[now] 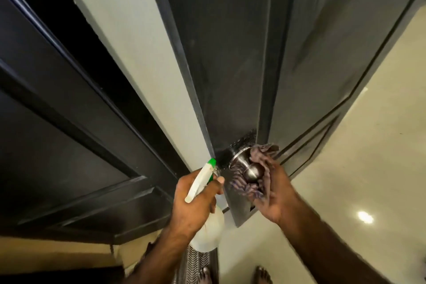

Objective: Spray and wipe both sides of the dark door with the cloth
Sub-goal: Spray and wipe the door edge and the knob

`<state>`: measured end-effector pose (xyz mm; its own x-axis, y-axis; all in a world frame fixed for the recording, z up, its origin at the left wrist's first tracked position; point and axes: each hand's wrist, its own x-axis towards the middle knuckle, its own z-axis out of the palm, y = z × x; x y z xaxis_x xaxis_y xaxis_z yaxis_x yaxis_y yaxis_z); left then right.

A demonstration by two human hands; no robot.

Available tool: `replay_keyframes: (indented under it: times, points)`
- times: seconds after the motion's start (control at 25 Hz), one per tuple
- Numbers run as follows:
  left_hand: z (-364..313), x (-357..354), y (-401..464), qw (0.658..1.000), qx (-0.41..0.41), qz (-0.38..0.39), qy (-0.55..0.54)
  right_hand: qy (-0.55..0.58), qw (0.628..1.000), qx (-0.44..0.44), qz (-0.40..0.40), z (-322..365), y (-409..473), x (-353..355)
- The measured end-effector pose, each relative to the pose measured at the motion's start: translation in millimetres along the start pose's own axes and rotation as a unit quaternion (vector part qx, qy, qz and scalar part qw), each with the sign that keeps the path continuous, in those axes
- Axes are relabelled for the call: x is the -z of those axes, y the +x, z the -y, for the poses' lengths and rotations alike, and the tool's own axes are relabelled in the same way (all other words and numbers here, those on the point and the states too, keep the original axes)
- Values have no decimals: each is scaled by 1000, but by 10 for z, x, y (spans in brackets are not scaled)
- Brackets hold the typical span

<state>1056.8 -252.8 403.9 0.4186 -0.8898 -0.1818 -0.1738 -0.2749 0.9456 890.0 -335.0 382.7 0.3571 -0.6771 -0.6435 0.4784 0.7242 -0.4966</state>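
The dark door (pixel 232 53) stands ajar in front of me, its edge toward the camera. Its metal knob (pixel 252 172) sits low on the door, with wet droplets on the panel just above it. My right hand (pixel 275 193) presses a brownish striped cloth (pixel 246 188) around the knob. My left hand (pixel 196 200) grips a white spray bottle (pixel 204 191) with a green nozzle pointed at the door edge beside the knob.
A pale wall strip (pixel 143 57) separates the door from another dark panelled door (pixel 57 122) on the left. Glossy cream floor tiles (pixel 368 168) lie to the right. A patterned mat (pixel 196 265) and my bare feet are at the bottom.
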Motion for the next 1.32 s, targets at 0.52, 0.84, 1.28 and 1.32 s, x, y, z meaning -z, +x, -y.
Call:
replay_keyframes:
  times: [0.52,0.84,1.28,1.32]
  points:
    - [-340,-87,-443,996,9,-92,7,-470,664,582,-11,-11,-5,-99]
    - [-414,-89,-422,997,21,-78,-16,-616,470,630,53,74,143,391]
    - [-495,48,-394,995,13,-93,-37,-631,492,598,34,55,8,165]
    - [-488,74,-417,995,15,-96,-38,-567,565,599,7,189,-28,94]
